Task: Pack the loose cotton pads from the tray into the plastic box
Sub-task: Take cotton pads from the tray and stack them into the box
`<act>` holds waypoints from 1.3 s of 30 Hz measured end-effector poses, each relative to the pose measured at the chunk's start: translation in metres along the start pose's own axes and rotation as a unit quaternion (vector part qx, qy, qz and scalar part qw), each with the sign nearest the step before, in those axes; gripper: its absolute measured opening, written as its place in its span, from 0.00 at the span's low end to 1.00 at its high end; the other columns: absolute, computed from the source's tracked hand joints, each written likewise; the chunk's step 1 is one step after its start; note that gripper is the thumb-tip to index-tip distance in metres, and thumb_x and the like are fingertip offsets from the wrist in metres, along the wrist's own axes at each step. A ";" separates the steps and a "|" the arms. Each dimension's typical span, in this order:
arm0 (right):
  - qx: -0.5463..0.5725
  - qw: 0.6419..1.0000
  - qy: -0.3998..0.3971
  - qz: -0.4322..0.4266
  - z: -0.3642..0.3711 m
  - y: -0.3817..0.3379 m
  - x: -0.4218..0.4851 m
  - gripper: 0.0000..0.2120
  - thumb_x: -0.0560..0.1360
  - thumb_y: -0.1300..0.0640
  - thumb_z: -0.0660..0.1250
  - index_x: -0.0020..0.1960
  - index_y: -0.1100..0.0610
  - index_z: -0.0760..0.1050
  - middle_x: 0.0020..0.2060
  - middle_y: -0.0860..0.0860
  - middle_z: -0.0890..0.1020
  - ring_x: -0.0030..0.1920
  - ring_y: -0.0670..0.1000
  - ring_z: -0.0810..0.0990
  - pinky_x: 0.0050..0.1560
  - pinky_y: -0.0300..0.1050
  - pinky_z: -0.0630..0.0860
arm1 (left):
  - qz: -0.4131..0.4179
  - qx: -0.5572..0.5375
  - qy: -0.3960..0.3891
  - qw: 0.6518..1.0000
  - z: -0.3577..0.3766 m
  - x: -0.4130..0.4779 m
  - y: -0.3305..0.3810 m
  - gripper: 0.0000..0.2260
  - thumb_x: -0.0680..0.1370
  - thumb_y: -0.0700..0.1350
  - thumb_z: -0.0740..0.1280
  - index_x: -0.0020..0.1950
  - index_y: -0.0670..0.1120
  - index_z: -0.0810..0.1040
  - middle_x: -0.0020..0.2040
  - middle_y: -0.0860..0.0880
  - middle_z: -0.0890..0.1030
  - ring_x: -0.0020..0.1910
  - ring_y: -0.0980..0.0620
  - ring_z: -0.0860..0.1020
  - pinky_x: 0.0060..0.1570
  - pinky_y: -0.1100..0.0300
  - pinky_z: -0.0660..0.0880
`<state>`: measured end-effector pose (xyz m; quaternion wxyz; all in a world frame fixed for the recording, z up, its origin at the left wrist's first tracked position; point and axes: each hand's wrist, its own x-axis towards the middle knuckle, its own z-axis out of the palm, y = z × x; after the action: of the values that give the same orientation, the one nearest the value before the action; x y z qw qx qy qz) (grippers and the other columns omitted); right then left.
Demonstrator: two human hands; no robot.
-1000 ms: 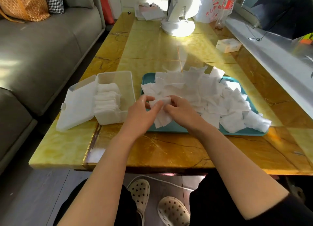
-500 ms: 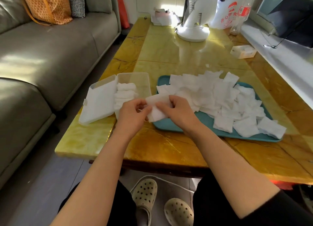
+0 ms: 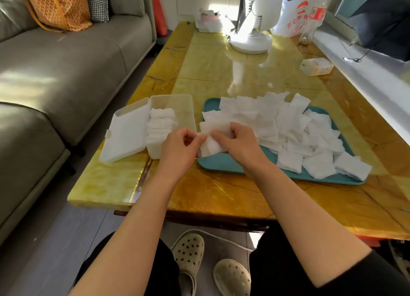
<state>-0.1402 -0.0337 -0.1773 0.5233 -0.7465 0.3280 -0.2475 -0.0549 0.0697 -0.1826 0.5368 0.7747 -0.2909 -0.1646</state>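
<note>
A teal tray (image 3: 224,163) on the yellow table holds a heap of loose white cotton pads (image 3: 286,127). To its left stands a clear plastic box (image 3: 184,106) with its white lid (image 3: 127,131) hinged open; a row of pads (image 3: 160,124) fills its left side. Both hands hold a small bunch of pads (image 3: 211,138) over the tray's near left corner. My left hand (image 3: 178,148) pinches the bunch's left edge, and my right hand (image 3: 240,141) grips its right side. The bunch hangs just right of the box.
A white fan (image 3: 253,18) stands at the far middle of the table, with a plastic bag (image 3: 297,14) and a small carton (image 3: 316,67) to its right. A grey sofa (image 3: 55,69) runs along the left. My feet in clogs (image 3: 188,251) show under the table's near edge.
The two hands lifted the bunch of pads off the tray heap and carried it a little left, toward the box. The camera view shifted left.
</note>
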 end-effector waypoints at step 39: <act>-0.153 0.983 0.042 -0.088 -0.031 0.015 0.002 0.07 0.76 0.57 0.66 0.48 0.60 0.80 0.42 0.51 0.80 0.43 0.47 0.76 0.42 0.36 0.69 | 0.076 0.015 -0.078 0.994 0.016 -0.005 0.013 0.07 0.78 0.42 0.66 0.41 0.51 0.76 0.38 0.53 0.77 0.38 0.59 0.73 0.37 0.71 0.69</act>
<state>-0.1645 -0.0581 -0.1814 0.3649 -0.8326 0.3170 -0.2704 -0.0707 0.0580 -0.1769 0.5116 0.7433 -0.3923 -0.1788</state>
